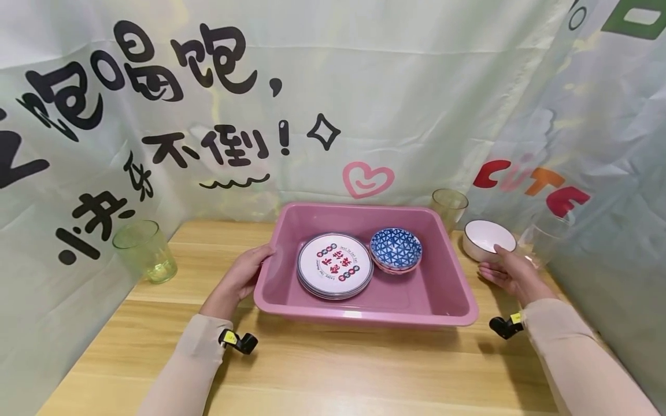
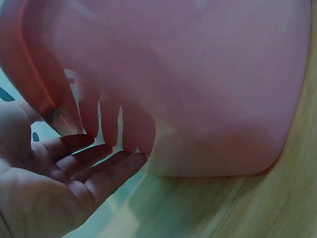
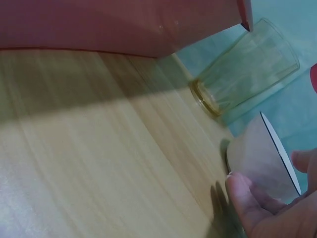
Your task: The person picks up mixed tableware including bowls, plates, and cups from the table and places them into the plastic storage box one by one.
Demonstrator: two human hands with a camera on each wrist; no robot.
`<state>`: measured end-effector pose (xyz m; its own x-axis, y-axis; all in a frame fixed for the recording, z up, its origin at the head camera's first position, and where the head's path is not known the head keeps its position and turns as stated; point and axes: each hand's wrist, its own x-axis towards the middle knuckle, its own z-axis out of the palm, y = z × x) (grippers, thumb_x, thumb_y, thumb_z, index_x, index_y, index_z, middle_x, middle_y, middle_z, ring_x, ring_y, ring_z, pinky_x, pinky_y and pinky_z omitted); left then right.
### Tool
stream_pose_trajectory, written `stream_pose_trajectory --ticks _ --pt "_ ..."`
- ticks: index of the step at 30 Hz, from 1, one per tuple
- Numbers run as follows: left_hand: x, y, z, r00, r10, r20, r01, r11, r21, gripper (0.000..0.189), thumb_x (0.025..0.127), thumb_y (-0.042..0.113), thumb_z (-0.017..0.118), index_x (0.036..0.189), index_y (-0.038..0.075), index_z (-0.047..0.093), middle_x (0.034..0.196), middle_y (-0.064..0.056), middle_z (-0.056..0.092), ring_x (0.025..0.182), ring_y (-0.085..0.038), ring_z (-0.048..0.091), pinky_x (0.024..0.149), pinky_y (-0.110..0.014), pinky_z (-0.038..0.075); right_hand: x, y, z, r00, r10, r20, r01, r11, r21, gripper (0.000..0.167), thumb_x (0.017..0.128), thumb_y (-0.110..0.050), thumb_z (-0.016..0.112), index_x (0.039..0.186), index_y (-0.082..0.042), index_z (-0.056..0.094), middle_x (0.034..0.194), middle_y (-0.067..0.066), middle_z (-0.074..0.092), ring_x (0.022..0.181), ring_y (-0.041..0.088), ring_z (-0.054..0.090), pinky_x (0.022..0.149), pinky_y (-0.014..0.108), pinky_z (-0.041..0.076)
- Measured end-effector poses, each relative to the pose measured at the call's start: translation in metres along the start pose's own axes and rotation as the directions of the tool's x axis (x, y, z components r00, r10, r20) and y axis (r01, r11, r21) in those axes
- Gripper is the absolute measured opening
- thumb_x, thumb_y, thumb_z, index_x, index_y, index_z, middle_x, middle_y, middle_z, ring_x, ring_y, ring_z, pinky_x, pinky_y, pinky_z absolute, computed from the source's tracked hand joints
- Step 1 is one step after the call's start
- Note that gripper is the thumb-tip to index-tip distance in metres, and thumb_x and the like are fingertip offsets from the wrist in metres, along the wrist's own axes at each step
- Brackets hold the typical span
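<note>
A pink plastic basin (image 1: 364,315) stands mid-table. Inside it are a stack of white plates (image 1: 335,266) with red lettering and a blue-patterned bowl (image 1: 396,248) nested on a reddish one. My left hand (image 1: 244,274) grips the basin's left rim; in the left wrist view its fingers (image 2: 106,153) reach the outer wall beneath the lip. To the right of the basin, my right hand (image 1: 512,271) holds a white bowl (image 1: 489,237) with a dark rim, thumb over the edge and fingers low against the outside. The bowl tilts slightly in the head view.
A green glass (image 1: 145,254) stands at the left by the cloth wall. Behind the basin's right corner is a yellowish glass (image 1: 450,205), and a clear glass (image 1: 541,240) stands beyond my right hand. Printed cloth (image 1: 312,86) encloses the wooden table (image 1: 333,370) at back and sides.
</note>
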<state>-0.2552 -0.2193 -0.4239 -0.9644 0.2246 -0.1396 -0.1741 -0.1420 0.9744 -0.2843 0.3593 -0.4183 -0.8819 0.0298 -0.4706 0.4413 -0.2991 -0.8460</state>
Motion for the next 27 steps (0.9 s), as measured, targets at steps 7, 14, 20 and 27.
stream_pose_trajectory --ticks 7,14,20,27 --pt "0.0005 -0.0002 -0.0014 1.000 -0.003 0.016 0.003 1.000 -0.005 0.054 0.103 0.025 0.052 0.143 -0.009 0.040 0.120 -0.020 0.060 0.101 -0.026 0.064 0.090 -0.039 0.053 0.0045 0.0010 -0.0014 1.000 0.004 -0.015 -0.004 1.000 -0.004 0.031 0.105 -0.031 0.040 0.101 -0.002 0.051 0.075 0.012 0.069 0.071 0.021 0.070 0.078 0.035 0.058" --pt "-0.0014 0.0021 -0.0040 1.000 -0.004 0.018 0.003 0.999 0.046 0.056 0.101 0.028 0.055 0.141 -0.008 0.043 0.110 -0.016 0.061 0.092 -0.020 0.062 0.083 -0.035 0.056 0.0057 0.0013 -0.0019 1.000 -0.004 -0.011 0.003 1.000 -0.025 0.030 0.106 -0.026 0.031 0.107 0.001 0.046 0.076 0.013 0.069 0.073 0.021 0.070 0.081 0.034 0.057" --pt "-0.0031 0.0025 -0.0064 0.997 -0.023 0.070 0.019 0.998 0.060 0.059 0.101 0.031 0.056 0.141 -0.010 0.042 0.109 -0.016 0.061 0.091 -0.020 0.062 0.083 -0.035 0.056 0.0048 0.0025 -0.0022 0.999 -0.011 -0.043 0.009 0.998 -0.056 0.029 0.105 -0.024 0.028 0.105 0.000 0.045 0.075 0.013 0.069 0.073 0.021 0.071 0.079 0.034 0.058" --pt "-0.0026 0.0029 -0.0085 0.995 -0.018 0.099 0.012 0.998 0.062 0.059 0.101 0.029 0.055 0.141 -0.011 0.041 0.113 -0.017 0.062 0.094 -0.020 0.064 0.085 -0.036 0.055 0.0041 0.0027 -0.0018 0.999 -0.015 -0.044 0.012 0.998 -0.068 0.033 0.104 -0.021 0.029 0.095 0.000 0.052 0.073 0.013 0.070 0.071 0.021 0.071 0.076 0.034 0.059"
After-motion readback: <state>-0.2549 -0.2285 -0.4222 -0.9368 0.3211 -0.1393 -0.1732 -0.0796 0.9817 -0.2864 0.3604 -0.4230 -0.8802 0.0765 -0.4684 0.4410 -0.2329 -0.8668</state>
